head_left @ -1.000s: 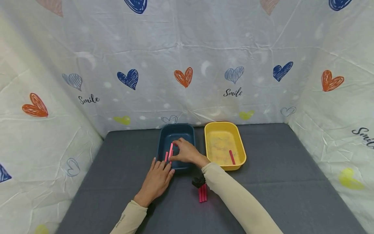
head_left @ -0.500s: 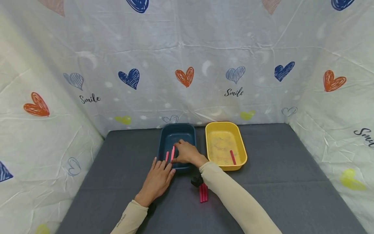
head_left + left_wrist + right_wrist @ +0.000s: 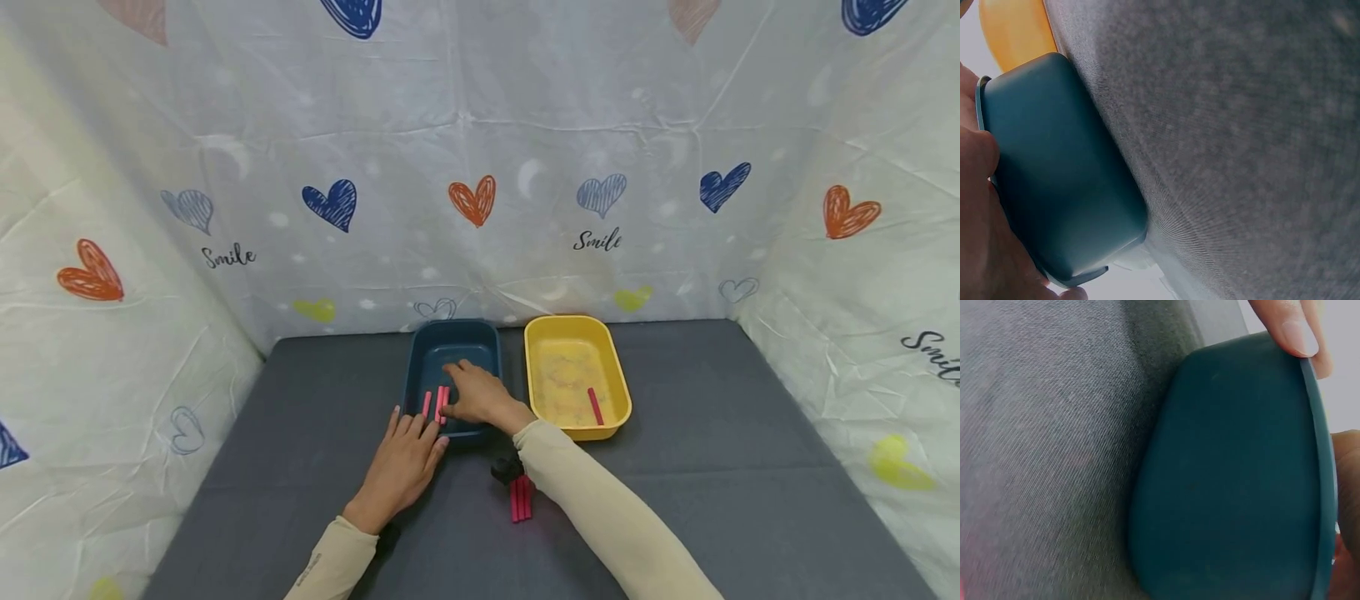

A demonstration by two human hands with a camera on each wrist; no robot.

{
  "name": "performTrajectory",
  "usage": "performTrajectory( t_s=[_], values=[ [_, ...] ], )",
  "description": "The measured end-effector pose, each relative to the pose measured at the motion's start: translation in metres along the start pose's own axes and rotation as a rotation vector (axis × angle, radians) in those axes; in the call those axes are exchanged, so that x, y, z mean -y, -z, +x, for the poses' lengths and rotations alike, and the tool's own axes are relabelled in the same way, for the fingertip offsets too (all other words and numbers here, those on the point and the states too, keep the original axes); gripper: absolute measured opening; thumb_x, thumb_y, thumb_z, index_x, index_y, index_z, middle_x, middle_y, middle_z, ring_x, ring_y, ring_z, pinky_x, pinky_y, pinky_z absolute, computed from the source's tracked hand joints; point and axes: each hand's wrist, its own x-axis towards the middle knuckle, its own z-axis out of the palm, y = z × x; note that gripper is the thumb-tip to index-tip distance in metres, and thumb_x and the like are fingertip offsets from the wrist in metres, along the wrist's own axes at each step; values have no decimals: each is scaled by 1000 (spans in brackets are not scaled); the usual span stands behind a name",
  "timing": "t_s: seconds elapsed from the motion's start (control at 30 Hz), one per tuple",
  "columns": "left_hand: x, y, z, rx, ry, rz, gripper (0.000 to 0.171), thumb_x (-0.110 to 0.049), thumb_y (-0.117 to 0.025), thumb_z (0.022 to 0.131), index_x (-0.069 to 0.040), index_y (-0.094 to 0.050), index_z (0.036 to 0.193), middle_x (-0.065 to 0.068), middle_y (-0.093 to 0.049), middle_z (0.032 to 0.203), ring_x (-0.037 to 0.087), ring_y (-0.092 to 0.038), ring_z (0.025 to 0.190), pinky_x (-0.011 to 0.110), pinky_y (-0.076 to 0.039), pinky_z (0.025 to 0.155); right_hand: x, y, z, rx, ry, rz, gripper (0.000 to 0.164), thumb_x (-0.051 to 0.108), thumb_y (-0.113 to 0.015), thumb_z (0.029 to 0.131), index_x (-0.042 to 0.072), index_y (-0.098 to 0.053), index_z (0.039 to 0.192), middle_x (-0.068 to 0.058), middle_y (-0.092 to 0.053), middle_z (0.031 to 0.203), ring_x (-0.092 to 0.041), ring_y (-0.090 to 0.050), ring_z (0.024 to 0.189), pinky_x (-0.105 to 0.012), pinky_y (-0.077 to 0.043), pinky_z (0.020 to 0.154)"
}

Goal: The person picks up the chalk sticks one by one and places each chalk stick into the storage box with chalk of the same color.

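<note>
In the head view three pink sticks (image 3: 427,404) lie in the near left part of a dark blue tray (image 3: 459,331); two of them sit side by side. My left hand (image 3: 405,458) holds the tray's near rim, fingers over the edge; in the left wrist view the thumb (image 3: 982,150) lies against the tray's outer wall (image 3: 1063,169). Over the inside of the tray is my right hand (image 3: 477,396), thumb and forefinger spread apart, the thumb tip right at the rightmost stick. Nothing shows between those fingertips. The right wrist view mostly shows the tray's outer wall (image 3: 1229,475).
A yellow tray (image 3: 551,325) stands to the right of the blue one, with one red stick (image 3: 596,406) in it. Several red sticks (image 3: 520,500) lie together on the grey tablecloth (image 3: 712,500), partly hidden by the right forearm and a black wrist camera (image 3: 507,469).
My right hand has lowered the pink stick it pinched to lie beside another in the blue tray and let go of it. The left hand has stayed on the rim.
</note>
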Motion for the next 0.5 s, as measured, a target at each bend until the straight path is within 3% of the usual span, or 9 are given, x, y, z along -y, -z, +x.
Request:
performTrajectory(
  t_s=[0.13, 0.5],
  values=[
    [-1, 0, 0, -10, -7, -4, 28, -35, -51, 102, -11, -62, 111, 10, -62, 105, 31, -57, 109, 61, -29, 114, -5, 6, -8, -53, 50, 24, 69, 40, -72, 88, 16, -44, 147, -6, -55, 135, -21, -58, 119, -39, -51, 98],
    [-2, 1, 1, -7, 0, 4, 28, -35, -54, 101, -10, -63, 111, 12, -63, 108, 33, -58, 110, 62, -28, 115, -17, 23, -40, -158, 64, 44, 59, 40, -68, 91, 18, -49, 142, -4, -55, 132, -21, -56, 119, -39, -50, 100]
  ],
)
